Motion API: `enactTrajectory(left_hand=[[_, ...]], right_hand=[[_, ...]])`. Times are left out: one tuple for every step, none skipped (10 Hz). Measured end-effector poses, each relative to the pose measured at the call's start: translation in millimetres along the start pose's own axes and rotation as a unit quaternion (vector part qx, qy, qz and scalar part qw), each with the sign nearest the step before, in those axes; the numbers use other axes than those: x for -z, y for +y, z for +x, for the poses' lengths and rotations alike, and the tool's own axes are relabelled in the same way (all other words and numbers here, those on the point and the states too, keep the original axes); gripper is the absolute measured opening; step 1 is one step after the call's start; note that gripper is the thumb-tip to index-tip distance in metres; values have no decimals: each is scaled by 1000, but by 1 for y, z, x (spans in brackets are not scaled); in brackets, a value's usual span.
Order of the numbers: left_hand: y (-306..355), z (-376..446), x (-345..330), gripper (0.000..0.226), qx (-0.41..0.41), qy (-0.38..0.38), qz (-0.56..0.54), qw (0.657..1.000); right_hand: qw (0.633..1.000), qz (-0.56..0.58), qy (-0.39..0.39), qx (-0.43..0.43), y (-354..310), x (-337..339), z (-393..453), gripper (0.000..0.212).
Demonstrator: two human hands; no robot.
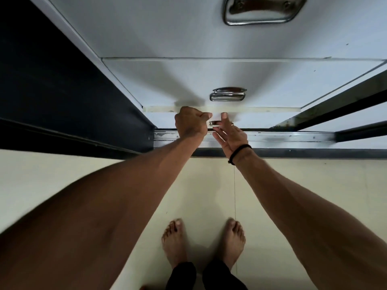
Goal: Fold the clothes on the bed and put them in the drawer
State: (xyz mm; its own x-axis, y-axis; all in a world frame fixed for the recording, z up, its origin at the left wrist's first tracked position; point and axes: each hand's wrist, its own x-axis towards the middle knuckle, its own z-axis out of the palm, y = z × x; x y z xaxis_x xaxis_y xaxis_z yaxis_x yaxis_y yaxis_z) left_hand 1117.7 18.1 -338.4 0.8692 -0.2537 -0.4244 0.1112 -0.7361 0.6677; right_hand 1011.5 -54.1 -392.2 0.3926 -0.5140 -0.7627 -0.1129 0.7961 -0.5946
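Since both hands are down at the lowest drawer [261, 119] of the white cabinet, the step in hand looks like working that drawer by its small metal handle [215, 123], whether to open it or shut it cannot be told from this view. To do it well, the pull or push should go straight along the drawer's run, low and centred on the handle, so the front does not skew on its slides. Bracing on the drawer above [188, 80] risks moving that one instead.

The left hand [191, 124] is a curled fist at the left end of the handle, knuckles up. Its fingertips are hidden, so whether they hook the handle or only press beside it cannot be told. The right hand [229, 135] is spread and relaxed, palm turned left, fingers straight and apart. It sits over the right part of the handle and may be touching it without gripping. A black band [238, 152] circles that wrist. Both forearms reach far and downward from the near edge, nearly parallel, with the person bent over bare feet [174, 241] on the pale floor [83, 174].

No clothes and no bed are in view. A larger handle [228, 95] sits on the drawer above, another [263, 10] farther up.
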Motion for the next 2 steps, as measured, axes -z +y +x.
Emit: enactTrajectory(left_hand=[[6, -3, 13, 24, -16, -48, 57, 997], [11, -1, 27, 29, 8, -96, 105, 990]], right_hand=[[995, -90, 18, -25, -18, 5, -11, 55], [990, -134, 10, -46, -38, 1, -24, 57]])
